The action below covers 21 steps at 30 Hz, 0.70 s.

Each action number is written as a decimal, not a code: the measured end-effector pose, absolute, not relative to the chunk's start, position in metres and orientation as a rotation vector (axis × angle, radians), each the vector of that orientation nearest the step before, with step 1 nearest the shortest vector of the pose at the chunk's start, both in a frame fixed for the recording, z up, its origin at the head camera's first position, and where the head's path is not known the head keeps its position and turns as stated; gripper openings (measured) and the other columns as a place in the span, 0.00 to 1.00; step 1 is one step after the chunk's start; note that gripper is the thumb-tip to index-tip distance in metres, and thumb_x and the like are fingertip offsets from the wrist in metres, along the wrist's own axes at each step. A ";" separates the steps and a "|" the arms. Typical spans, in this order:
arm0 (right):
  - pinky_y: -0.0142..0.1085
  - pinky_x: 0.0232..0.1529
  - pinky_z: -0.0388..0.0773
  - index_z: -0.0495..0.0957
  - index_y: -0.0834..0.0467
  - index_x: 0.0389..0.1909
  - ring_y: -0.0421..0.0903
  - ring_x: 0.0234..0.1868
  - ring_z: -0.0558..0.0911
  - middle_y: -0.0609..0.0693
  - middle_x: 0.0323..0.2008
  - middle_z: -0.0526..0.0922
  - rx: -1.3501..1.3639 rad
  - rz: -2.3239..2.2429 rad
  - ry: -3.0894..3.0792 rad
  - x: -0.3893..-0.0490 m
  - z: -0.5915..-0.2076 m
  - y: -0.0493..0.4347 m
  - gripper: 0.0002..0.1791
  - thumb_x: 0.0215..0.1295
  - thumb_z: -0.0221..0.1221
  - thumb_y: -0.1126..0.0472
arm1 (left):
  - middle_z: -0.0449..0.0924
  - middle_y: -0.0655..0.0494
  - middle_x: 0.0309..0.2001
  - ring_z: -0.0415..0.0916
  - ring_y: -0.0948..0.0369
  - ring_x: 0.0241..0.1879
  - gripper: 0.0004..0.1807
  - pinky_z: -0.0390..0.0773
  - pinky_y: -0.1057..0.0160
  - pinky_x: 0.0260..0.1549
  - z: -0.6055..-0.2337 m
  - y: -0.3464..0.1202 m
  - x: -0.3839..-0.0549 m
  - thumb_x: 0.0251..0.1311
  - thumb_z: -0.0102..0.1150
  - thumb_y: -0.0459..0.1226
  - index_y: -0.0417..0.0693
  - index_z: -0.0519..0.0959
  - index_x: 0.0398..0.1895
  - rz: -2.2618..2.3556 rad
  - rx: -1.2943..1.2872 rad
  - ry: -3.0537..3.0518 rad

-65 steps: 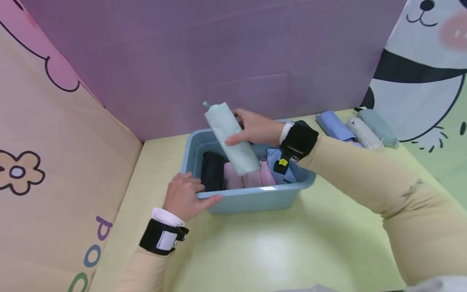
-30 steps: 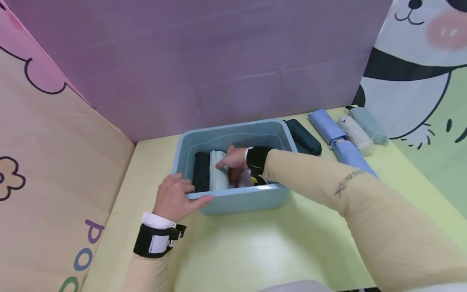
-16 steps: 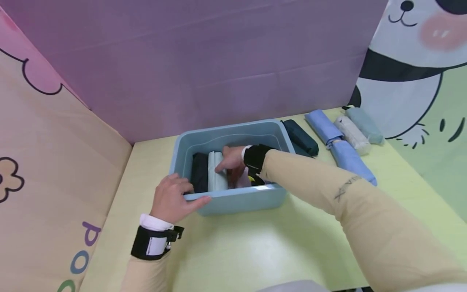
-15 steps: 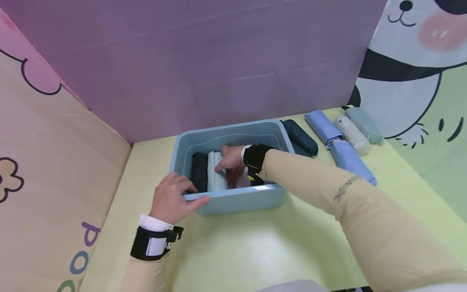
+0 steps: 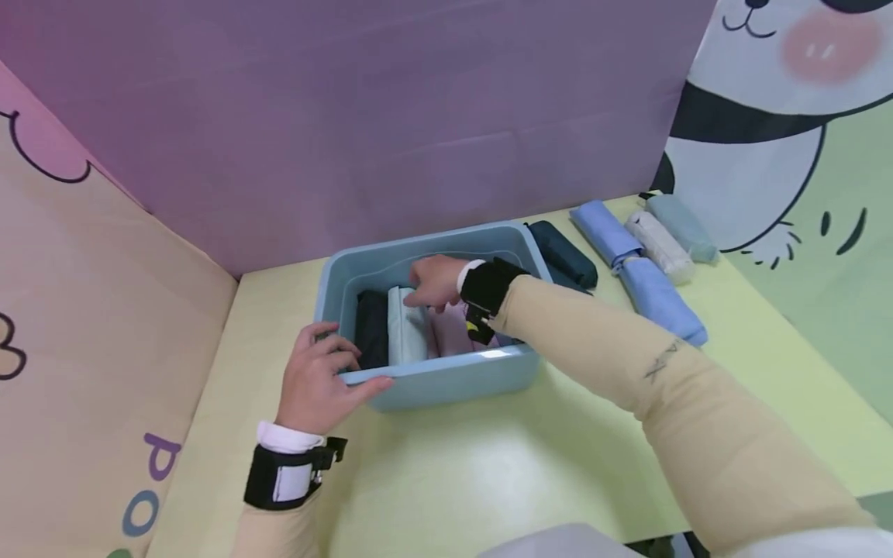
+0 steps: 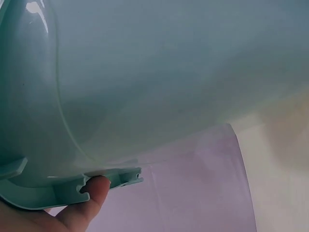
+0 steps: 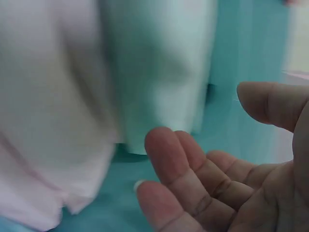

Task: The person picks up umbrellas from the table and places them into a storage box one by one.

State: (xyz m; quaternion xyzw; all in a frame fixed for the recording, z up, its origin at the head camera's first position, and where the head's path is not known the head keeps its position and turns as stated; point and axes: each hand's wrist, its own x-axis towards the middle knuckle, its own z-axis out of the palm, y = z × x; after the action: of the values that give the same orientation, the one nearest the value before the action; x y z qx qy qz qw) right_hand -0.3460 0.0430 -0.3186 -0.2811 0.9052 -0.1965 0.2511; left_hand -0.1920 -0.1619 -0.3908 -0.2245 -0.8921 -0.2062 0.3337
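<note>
A light blue plastic bin (image 5: pixel 446 376) stands on the table. My left hand (image 5: pixel 317 380) grips its near left corner, thumb along the front rim and fingers over the left edge; in the left wrist view a fingertip (image 6: pixel 99 188) hooks the rim. Inside lie rolled folding umbrellas: a black one (image 5: pixel 372 329) at the left, a pale mint one (image 5: pixel 407 329) beside it, then pink ones (image 5: pixel 452 332). My right hand (image 5: pixel 436 280) hovers over the mint and pink umbrellas; in the right wrist view its fingers (image 7: pixel 166 154) are loosely bent with nothing between them and the thumb.
Right of the bin lies a dark green umbrella (image 5: pixel 563 254). Farther right are blue umbrellas (image 5: pixel 659 298), a whitish one (image 5: pixel 659 246) and a grey-green one (image 5: pixel 680 226). A purple wall sheet (image 5: pixel 349 132) stands close behind the bin.
My right hand lowered the mint umbrella into the bin beside the black one, pressed there, then let go and rose slightly. My left hand stays at the bin's corner, its fingers a little more spread.
</note>
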 end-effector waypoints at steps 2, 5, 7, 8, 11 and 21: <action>0.37 0.31 0.77 0.65 0.59 0.64 0.49 0.36 0.84 0.53 0.43 0.80 -0.782 -0.605 2.445 -0.346 -0.309 0.049 0.31 0.66 0.56 0.46 | 0.74 0.55 0.15 0.73 0.50 0.37 0.35 0.69 0.51 0.49 -0.391 -0.161 -0.192 0.40 0.64 0.68 0.47 0.75 0.04 -0.522 -0.619 -2.312; 0.39 0.35 0.77 0.64 0.59 0.67 0.51 0.39 0.84 0.53 0.42 0.81 -0.775 -0.761 2.383 -0.347 -0.291 0.063 0.32 0.67 0.56 0.47 | 0.66 0.58 0.09 0.69 0.54 0.28 0.31 0.70 0.56 0.40 -0.392 -0.158 -0.192 0.32 0.73 0.62 0.49 0.70 0.01 -0.517 -0.653 -2.299; 0.40 0.38 0.78 0.65 0.59 0.66 0.50 0.40 0.84 0.53 0.42 0.81 -0.771 -0.856 2.344 -0.348 -0.278 0.075 0.31 0.67 0.57 0.47 | 0.63 0.59 0.08 0.65 0.56 0.26 0.30 0.68 0.57 0.34 -0.392 -0.156 -0.192 0.30 0.74 0.60 0.50 0.69 0.01 -0.522 -0.660 -2.297; 0.41 0.39 0.78 0.65 0.59 0.65 0.50 0.40 0.84 0.54 0.43 0.81 -0.769 -0.894 2.329 -0.349 -0.271 0.082 0.30 0.68 0.57 0.48 | 0.62 0.60 0.08 0.64 0.57 0.24 0.31 0.67 0.57 0.32 -0.392 -0.155 -0.192 0.31 0.74 0.61 0.50 0.68 0.01 -0.522 -0.661 -2.301; 0.42 0.43 0.78 0.67 0.57 0.63 0.50 0.41 0.83 0.54 0.48 0.79 -0.766 -0.972 2.311 -0.353 -0.253 0.103 0.27 0.68 0.56 0.48 | 0.59 0.62 0.08 0.61 0.59 0.22 0.35 0.65 0.59 0.28 -0.390 -0.153 -0.193 0.39 0.67 0.67 0.52 0.66 0.00 -0.509 -0.660 -2.314; 0.45 0.51 0.76 0.65 0.57 0.65 0.53 0.47 0.80 0.56 0.52 0.77 -0.649 -1.122 2.476 -0.374 -0.222 0.169 0.29 0.68 0.55 0.46 | 0.56 0.64 0.09 0.59 0.59 0.21 0.39 0.62 0.60 0.24 -0.388 -0.150 -0.193 0.48 0.50 0.73 0.54 0.63 0.01 -0.498 -0.640 -2.327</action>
State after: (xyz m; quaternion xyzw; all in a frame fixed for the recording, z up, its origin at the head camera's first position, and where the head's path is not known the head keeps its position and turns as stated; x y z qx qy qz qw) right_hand -0.3737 0.1691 -0.2224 -0.2287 0.8727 -0.3956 0.1723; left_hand -0.1934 -0.1499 -0.3881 -0.2449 -0.8907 -0.1904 0.3322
